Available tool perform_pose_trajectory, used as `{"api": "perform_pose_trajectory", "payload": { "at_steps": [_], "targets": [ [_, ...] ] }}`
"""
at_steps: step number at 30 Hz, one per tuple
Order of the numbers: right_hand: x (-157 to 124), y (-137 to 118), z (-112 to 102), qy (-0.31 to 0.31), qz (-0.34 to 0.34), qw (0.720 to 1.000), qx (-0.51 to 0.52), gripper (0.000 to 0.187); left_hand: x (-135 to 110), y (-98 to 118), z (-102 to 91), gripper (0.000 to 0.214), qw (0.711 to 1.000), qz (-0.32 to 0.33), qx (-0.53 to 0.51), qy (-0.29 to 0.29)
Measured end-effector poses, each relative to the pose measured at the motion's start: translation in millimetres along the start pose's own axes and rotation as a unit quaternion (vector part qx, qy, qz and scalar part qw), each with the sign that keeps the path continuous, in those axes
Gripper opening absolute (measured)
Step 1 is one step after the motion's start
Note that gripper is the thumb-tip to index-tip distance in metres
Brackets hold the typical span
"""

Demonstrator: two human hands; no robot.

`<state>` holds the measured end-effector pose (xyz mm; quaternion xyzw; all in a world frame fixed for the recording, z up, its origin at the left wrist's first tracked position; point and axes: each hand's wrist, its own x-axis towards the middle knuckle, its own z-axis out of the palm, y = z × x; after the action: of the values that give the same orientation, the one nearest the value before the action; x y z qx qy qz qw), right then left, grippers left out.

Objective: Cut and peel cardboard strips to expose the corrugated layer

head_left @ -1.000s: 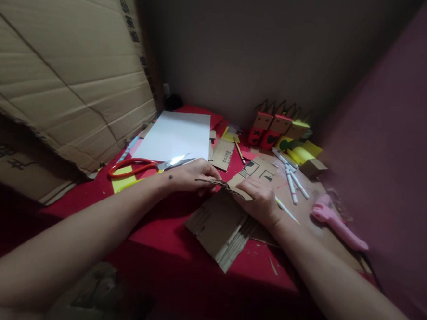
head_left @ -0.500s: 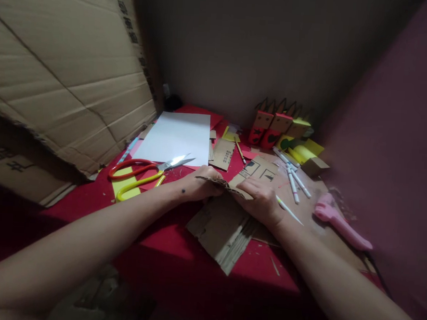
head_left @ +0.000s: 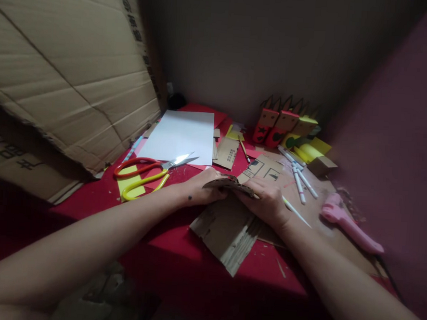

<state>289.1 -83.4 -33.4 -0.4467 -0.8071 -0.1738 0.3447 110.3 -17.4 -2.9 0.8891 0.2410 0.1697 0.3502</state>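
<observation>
Between my two hands is a small piece of cardboard (head_left: 223,182), its edge facing me and bowed upward. My left hand (head_left: 208,185) grips its left end, the fingers partly hidden behind it. On the other end my right hand (head_left: 269,198) is closed, thumb side toward me. Beneath them a larger cardboard scrap (head_left: 227,233) with a torn, ridged edge lies on the red tabletop (head_left: 164,251). Scissors (head_left: 155,173) with one red and one yellow handle lie open left of my left hand. Right of my right hand is a white pen (head_left: 297,213).
White paper (head_left: 182,136) lies behind the scissors. Several white markers (head_left: 299,184) and a pink glue gun (head_left: 350,224) rest on a cardboard sheet at right. Red and yellow decorated cardboard figures (head_left: 273,127) stand at the back. A big cardboard panel (head_left: 75,60) rises at left.
The piece in my hands has bent from nearly flat into an upward arch. Both hands keep their grip. The whole view has shifted slightly, so things appear a little further right.
</observation>
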Motion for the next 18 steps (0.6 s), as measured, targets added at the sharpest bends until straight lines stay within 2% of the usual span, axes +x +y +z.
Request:
{"api": "perform_pose_trajectory", "payload": {
  "at_steps": [3,5,8,11,14,16,18],
  "targets": [
    [-0.7,0.5,0.2,0.001,0.003,1.000,0.008,0.020,-2.0,-2.0,-1.6,0.012,0.995,0.061,0.071,-0.018],
    [-1.2,1.0,-0.1,0.001,0.003,1.000,0.007,0.018,-2.9,-4.0,-3.1,0.014,0.993,0.087,0.080,-0.021],
    [-1.8,1.6,-0.5,-0.001,0.005,1.000,0.003,0.017,-3.5,-6.4,-5.3,0.015,0.992,0.096,0.084,-0.023],
    [-1.5,1.0,-0.6,0.001,0.005,1.000,0.000,0.018,-3.3,-10.4,-5.0,0.017,0.992,0.078,0.099,-0.021],
    [0.1,-1.0,-1.0,0.021,0.015,1.000,-0.009,0.022,-2.7,-17.4,-2.5,0.015,0.991,0.069,0.113,0.016],
    [1.7,-2.3,-1.6,0.031,0.020,0.999,0.004,0.020,-2.2,-21.1,-2.6,0.012,0.989,0.060,0.120,0.068],
    [3.1,-2.5,-2.6,0.041,0.019,0.998,0.037,0.012,-2.2,-21.1,-5.8,0.009,0.990,-0.001,0.095,0.109]
  ]
}}
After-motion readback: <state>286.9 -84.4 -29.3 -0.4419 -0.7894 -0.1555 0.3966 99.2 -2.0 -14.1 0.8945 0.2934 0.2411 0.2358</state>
